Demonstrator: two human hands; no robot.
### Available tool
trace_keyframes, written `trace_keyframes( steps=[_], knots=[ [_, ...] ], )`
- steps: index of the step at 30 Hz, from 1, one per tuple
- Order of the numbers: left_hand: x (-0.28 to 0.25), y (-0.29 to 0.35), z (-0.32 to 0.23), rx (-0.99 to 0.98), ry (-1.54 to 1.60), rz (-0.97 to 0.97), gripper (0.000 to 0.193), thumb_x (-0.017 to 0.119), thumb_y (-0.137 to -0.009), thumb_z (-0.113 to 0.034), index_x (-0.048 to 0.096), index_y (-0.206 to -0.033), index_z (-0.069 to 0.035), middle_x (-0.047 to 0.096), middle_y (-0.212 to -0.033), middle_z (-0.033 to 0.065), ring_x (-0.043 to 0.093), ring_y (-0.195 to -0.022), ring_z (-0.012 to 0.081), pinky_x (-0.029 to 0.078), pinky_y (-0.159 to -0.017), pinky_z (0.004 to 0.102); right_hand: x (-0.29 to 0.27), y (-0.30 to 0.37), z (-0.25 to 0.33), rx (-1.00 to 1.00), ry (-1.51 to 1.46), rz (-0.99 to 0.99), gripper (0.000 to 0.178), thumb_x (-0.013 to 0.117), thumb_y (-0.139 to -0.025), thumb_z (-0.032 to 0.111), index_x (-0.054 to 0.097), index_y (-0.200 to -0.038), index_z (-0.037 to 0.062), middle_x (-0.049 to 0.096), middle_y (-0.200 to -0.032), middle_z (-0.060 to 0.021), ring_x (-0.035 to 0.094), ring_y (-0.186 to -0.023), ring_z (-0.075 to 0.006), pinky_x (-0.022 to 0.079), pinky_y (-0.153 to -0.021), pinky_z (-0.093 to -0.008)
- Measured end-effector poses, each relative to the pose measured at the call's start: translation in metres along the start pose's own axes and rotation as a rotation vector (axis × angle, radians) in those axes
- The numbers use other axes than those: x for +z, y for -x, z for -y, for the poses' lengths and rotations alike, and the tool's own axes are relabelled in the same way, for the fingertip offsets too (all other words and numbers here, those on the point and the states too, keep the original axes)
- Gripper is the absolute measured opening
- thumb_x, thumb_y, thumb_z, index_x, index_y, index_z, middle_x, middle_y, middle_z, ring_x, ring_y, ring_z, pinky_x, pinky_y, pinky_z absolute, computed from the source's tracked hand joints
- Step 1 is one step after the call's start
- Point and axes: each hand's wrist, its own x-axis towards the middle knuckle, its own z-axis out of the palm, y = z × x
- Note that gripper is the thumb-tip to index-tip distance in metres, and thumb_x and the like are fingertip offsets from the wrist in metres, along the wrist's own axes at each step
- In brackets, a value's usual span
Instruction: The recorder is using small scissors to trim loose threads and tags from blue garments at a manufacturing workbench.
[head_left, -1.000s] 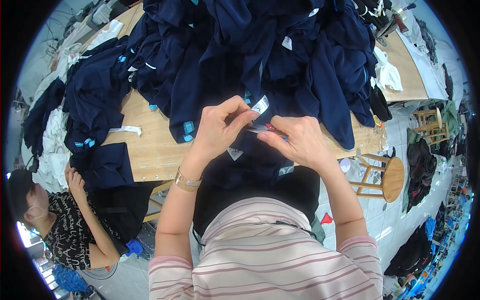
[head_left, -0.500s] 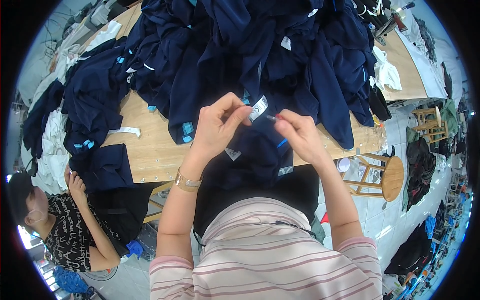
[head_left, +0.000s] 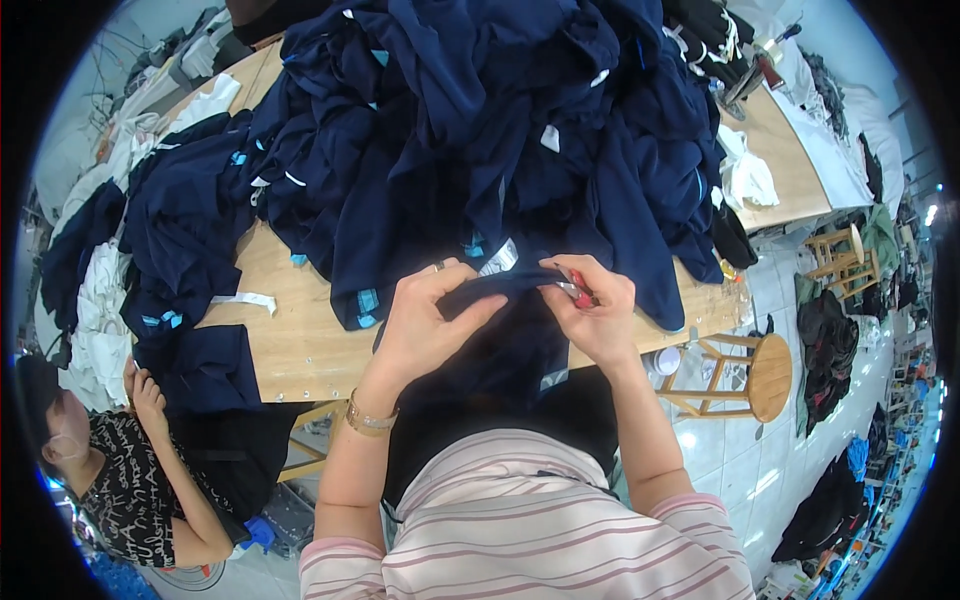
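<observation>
Two hands, left hand (head_left: pixel 430 325) and right hand (head_left: pixel 597 315), pinch one navy garment (head_left: pixel 500 340).

Bench mostly buried — open wood only at the near edge

A high heap of dark navy garments (head_left: pixel 480 130) covers the wooden bench (head_left: pixel 300 345) ahead of both hands; bare wood shows to the left front and at the far right corner. A round wooden stool (head_left: pixel 765 375) stands just right, and a seated person in a patterned black shirt (head_left: pixel 130 490) crowds the lower left.

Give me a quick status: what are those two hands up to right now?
Left hand pinching a navy garment edge. Right hand gripping the same edge, with a small red tool. Big pile of navy garments heaped just behind.
</observation>
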Motion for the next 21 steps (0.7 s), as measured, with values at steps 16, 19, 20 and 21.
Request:
trace_keyframes(
  steps=[16, 19, 20, 21],
  knots=[
    [-0.002, 0.008, 0.007, -0.232, 0.372, 0.115, 0.018, 0.071, -0.074, -0.014, 0.061, -0.075, 0.001, 0.058, -0.068, 0.0020, 0.052, -0.063, 0.0084, 0.042, -0.061, 0.0244, 0.004, -0.038, -0.032, 0.247, 0.095, -0.023, 0.009, 0.064, -0.083, 0.013, 0.065, -0.087, 0.0047, 0.064, -0.067, -0.0114, 0.065, -0.063, -0.0191, 0.048, -0.054, -0.0299],
    [-0.002, 0.008, 0.007, -0.226, 0.426, 0.108, 0.018, 0.072, -0.074, -0.013, 0.060, -0.075, 0.001, 0.056, -0.067, 0.0000, 0.050, -0.063, 0.0067, 0.041, -0.059, 0.0228, -0.021, -0.031, -0.057, 0.229, 0.784, -0.052, 0.013, 0.059, -0.084, 0.015, 0.065, -0.092, 0.0063, 0.066, -0.072, -0.0142, 0.065, -0.063, -0.0286, 0.051, -0.055, -0.0350],
    [-0.002, 0.008, 0.009, -0.229, 0.429, 0.105, 0.018, 0.072, -0.074, -0.013, 0.060, -0.075, 0.001, 0.056, -0.067, 0.0000, 0.050, -0.063, 0.0067, 0.041, -0.059, 0.0228, -0.016, -0.027, -0.047, 0.244, 0.436, -0.023, 0.014, 0.061, -0.084, 0.015, 0.066, -0.092, 0.0046, 0.067, -0.073, -0.0130, 0.066, -0.063, -0.0238, 0.050, -0.056, -0.0318],
    [-0.001, 0.007, 0.012, -0.248, 0.453, 0.130, 0.018, 0.071, -0.073, -0.013, 0.060, -0.076, 0.000, 0.056, -0.067, 0.0001, 0.050, -0.063, 0.0067, 0.041, -0.060, 0.0226, -0.011, -0.024, -0.033, 0.257, 0.087, 0.005, 0.014, 0.063, -0.084, 0.015, 0.066, -0.092, 0.0029, 0.067, -0.073, -0.0118, 0.066, -0.064, -0.0191, 0.049, -0.056, -0.0287]
  ],
)
